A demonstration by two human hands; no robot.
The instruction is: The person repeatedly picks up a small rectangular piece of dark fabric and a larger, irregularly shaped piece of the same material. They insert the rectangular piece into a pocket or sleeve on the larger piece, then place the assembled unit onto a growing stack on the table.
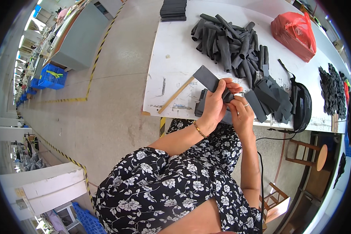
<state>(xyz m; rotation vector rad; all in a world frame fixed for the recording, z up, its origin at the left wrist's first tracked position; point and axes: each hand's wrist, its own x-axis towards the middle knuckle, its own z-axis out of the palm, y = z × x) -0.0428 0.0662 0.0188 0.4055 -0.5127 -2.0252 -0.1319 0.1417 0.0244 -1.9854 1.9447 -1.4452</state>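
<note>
Both my hands meet above the near edge of the white table [175, 78]. My left hand [217, 99] is closed on a flat black fabric strip [206, 77], whose free end sticks out up and to the left. The fingers of my right hand [241, 110] pinch the strip's other end, which looks curled between the hands; the exact grip is partly hidden. Beneath my hands lie more flat dark pieces [200, 104]. Just right of them, flat black strips [270, 97] are spread in a loose heap. Beyond is a large pile of rolled black tubes [226, 43].
A wooden stick [176, 94] lies left of my hands. Farther off are a neat black stack [173, 9] and a red plastic bag [294, 33]. A black bag [301, 105] sits at the right, near another dark pile [332, 91]. Wooden stools [319, 157] stand below.
</note>
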